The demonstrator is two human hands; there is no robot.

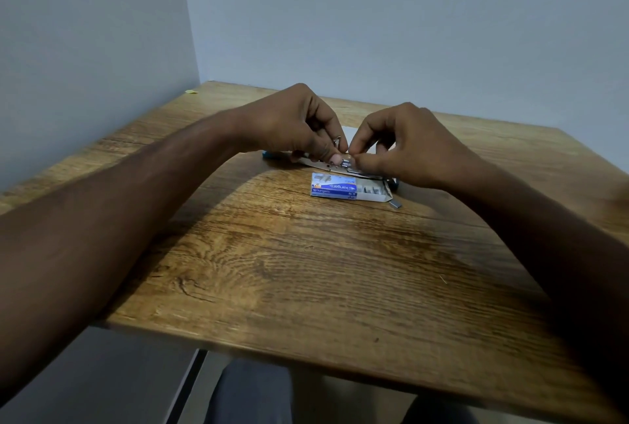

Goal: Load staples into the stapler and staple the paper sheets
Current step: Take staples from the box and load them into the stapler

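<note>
A small metal stapler with blue ends (318, 162) lies opened flat on the wooden table (306, 270), mostly hidden by my hands. My left hand (296, 120) pinches its metal top near the middle. My right hand (405, 144) pinches a short strip of staples (347, 162) right at the stapler's channel. In front of the stapler lies a blue staple box (335, 189), its right end open with staple strips (371, 190) showing. One loose strip (395, 204) rests beside the box. White paper sheets (350, 134) peek out behind my hands.
Grey walls close off the table's back and left sides. A tiny yellow scrap (191, 92) sits at the far left corner. My knees (252, 393) show below the near edge.
</note>
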